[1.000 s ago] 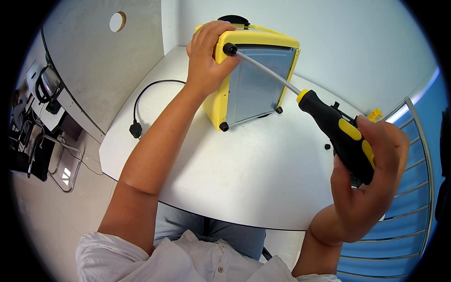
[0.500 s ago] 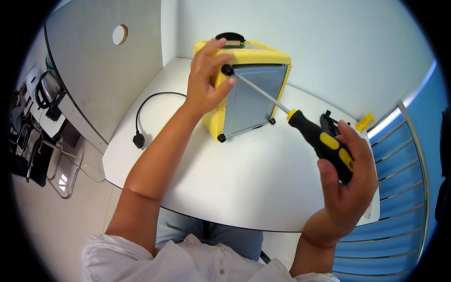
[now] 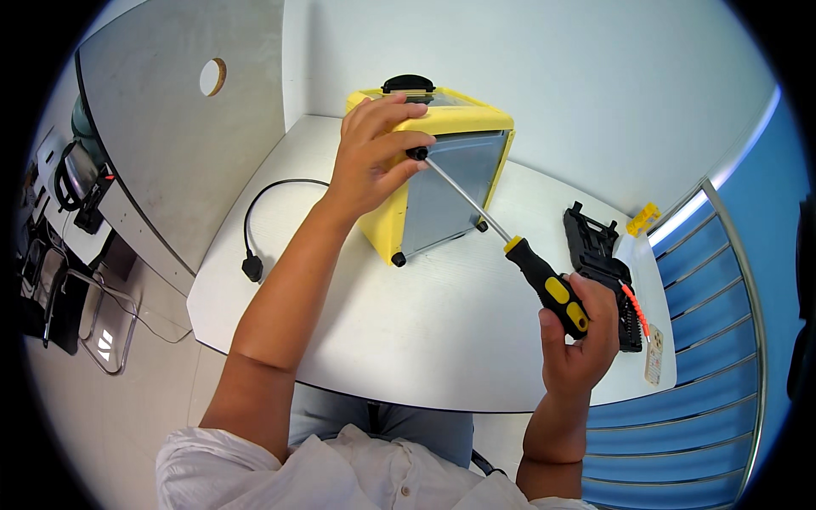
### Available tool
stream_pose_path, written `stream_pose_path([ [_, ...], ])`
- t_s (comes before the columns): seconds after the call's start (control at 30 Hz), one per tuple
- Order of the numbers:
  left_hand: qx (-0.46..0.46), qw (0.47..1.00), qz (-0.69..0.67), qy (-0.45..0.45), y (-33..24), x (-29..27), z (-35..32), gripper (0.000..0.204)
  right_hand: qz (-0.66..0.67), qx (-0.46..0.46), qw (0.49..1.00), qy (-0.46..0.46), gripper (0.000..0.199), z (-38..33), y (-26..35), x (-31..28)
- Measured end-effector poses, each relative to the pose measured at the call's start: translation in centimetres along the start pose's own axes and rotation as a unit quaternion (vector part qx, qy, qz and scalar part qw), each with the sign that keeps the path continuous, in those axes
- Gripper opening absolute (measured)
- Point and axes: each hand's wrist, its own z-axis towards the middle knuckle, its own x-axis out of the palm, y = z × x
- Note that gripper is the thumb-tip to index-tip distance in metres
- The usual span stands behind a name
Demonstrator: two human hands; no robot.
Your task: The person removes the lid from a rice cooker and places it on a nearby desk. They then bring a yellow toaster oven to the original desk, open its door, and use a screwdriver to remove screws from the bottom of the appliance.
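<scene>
A yellow toaster oven (image 3: 384, 212) stands tipped up on the table, its grey underside (image 3: 450, 187) facing me and its black door handle (image 3: 409, 83) at the top. Black feet sit at the underside's corners. My left hand (image 3: 374, 157) reaches over the upper left corner, with thumb and forefinger around the black foot (image 3: 416, 153) there and other fingers on the yellow edge. My right hand (image 3: 582, 336) is closed on the black and yellow handle of a screwdriver (image 3: 544, 280). The slanting shaft ends at that foot; the tip's exact seating is hidden.
On the table's right lie an open black tool case (image 3: 595, 251), an orange-red flexible shaft (image 3: 635, 310), a patterned phone-like object (image 3: 654, 357) and a yellow piece (image 3: 643, 219). A black power plug (image 3: 252, 268) lies left. A metal railing (image 3: 739, 280) borders the right.
My right hand and the screwdriver handle have come left and slightly down, uncovering the tool case. My left forefinger has come down closer around the foot. The whole view has shifted slightly.
</scene>
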Motion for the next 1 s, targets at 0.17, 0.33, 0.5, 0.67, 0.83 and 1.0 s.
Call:
stream_pose_path([
  [0.17,0.012,1.0,0.004,0.018,-0.8,-0.7,0.7,0.026,-0.007,0.023,1.0,-0.007,0.041,-1.6,-0.5,-0.1],
  [0.33,0.051,0.993,0.032,0.105,-3.3,-1.6,1.7,0.03,0.081,0.117,0.989,-0.038,0.039,-5.4,-2.1,-0.3],
  [0.5,0.093,0.977,-0.043,0.186,-6.9,-0.5,1.9,0.028,0.216,0.319,0.922,-0.047,0.039,-10.5,-3.0,-2.8],
  [0.67,0.014,0.93,-0.155,0.334,-10.8,3.1,0.1,0.023,0.24,0.493,0.831,-0.089,0.041,-14.3,-3.6,-6.8],
  [0.83,-0.14,0.838,-0.293,0.438,-14.2,7.9,-3.2,0.024,0.231,0.546,0.799,-0.106,0.041,-16.7,-4.8,-10.5],
  [1.0,-0.213,0.785,-0.374,0.446,-16.7,11.3,-5.8,0.021,0.217,0.557,0.798,-0.08,0.041,-18.0,-5.6,-14.1],
])
